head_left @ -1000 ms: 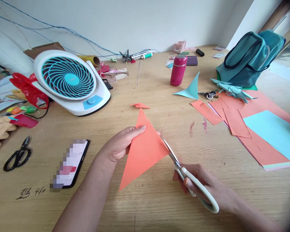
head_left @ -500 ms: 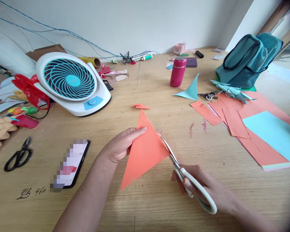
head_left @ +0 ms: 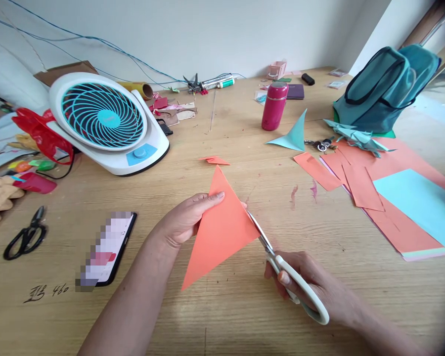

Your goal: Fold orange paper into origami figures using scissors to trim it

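My left hand (head_left: 185,220) pinches an orange paper triangle (head_left: 218,232) by its left edge and holds it up over the wooden table (head_left: 244,306). In my right hand (head_left: 311,287) is a pair of white-handled scissors (head_left: 289,277), fingers wrapped through the handle. The blades touch the triangle's right edge, near its right corner. A small orange paper scrap (head_left: 215,160) lies on the table just beyond the triangle's top point.
A phone (head_left: 107,247) and black scissors (head_left: 24,237) lie at the left. A white and teal fan (head_left: 104,123) stands behind them. A pink bottle (head_left: 273,106), a teal folded paper (head_left: 292,136), orange and blue sheets (head_left: 393,198) and a teal backpack (head_left: 381,89) sit on the right.
The scissors' blades have edged slightly further up along the triangle's right edge. The view has shifted a little; my left hand keeps the paper in place.
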`<state>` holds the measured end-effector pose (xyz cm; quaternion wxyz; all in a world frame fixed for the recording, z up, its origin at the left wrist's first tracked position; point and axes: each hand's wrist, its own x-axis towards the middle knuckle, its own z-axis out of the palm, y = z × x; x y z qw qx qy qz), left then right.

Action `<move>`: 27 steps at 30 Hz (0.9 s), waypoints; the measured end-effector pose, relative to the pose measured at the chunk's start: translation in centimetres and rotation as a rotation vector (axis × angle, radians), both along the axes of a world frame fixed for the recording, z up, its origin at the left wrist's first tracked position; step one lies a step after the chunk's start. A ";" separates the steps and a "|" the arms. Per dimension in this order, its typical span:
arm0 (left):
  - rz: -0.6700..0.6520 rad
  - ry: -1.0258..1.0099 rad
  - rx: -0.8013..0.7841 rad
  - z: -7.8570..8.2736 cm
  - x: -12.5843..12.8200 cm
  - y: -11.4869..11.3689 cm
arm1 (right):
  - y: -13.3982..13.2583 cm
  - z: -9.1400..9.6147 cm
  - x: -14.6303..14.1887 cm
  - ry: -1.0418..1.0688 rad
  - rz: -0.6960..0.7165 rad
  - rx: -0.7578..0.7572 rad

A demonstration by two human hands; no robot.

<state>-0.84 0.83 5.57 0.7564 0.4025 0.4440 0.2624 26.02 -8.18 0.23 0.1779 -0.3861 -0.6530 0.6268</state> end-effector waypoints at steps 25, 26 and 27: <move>0.027 0.009 -0.052 -0.2 1.1 -0.6 | -0.2 -0.5 -0.4 0.050 -0.077 -0.026; 0.034 0.009 -0.057 -0.2 1.1 -0.6 | -0.2 -0.5 -0.4 0.050 -0.080 -0.028; 0.042 0.007 -0.065 -0.3 1.1 -0.6 | -0.3 -0.6 -0.4 0.052 -0.084 -0.032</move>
